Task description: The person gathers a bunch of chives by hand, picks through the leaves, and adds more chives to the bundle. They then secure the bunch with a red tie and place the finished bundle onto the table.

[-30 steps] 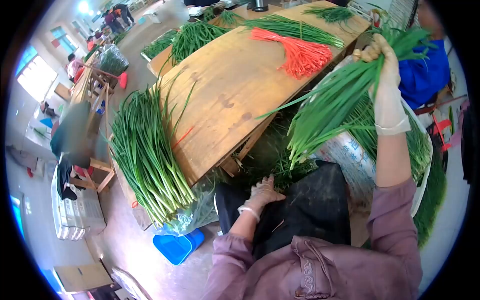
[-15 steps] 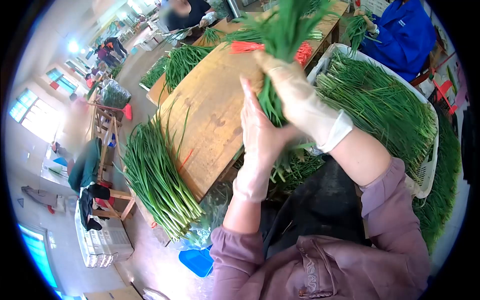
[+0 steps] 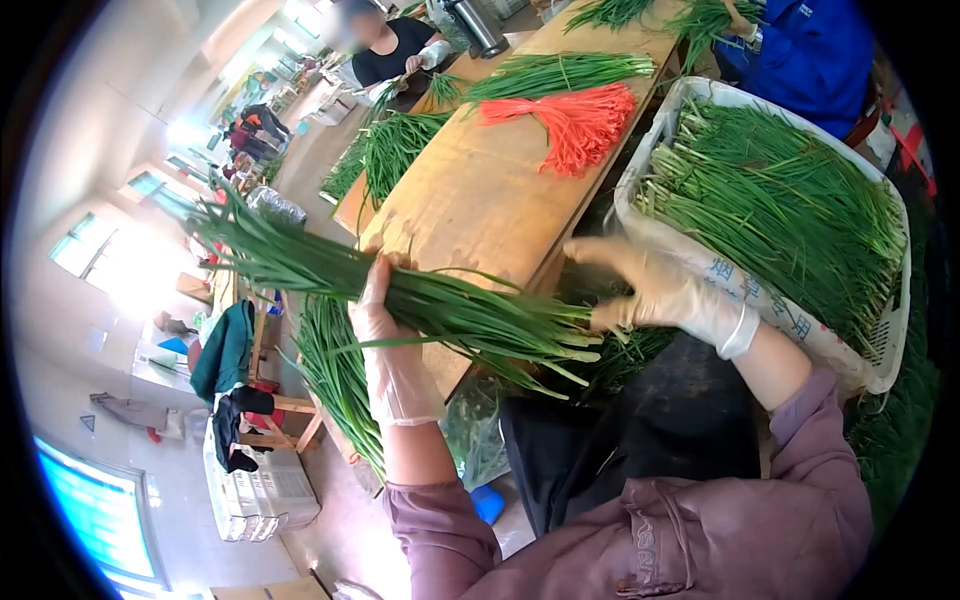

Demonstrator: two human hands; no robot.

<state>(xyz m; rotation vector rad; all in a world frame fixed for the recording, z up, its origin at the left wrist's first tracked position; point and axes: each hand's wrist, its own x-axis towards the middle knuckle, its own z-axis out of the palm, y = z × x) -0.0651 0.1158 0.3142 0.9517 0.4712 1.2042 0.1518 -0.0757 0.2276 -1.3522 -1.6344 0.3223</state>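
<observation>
My left hand (image 3: 383,335), in a thin translucent glove, is closed around the middle of a bunch of garlic chives (image 3: 480,318). The bunch lies nearly level above the table edge, leafy tips to the left and pale cut stems to the right. My right hand (image 3: 660,290), gloved too, is close to the stem ends with its fingers apart and slightly blurred; it holds nothing that I can see. Below my left hand, another pile of chives (image 3: 335,370) rests on the table's left side, partly covered by the held bunch.
The wooden table (image 3: 440,225) carries red ties (image 3: 590,125) and more chives (image 3: 560,72) farther back. On the right stands a white crate (image 3: 885,345) full of chives. A person in blue (image 3: 810,60) and a person in black (image 3: 395,50) handle greens nearby.
The bunch has swung from upright to nearly level, tips now to the left. My left hand has moved left with it; my right hand has come off it and moved down to the right.
</observation>
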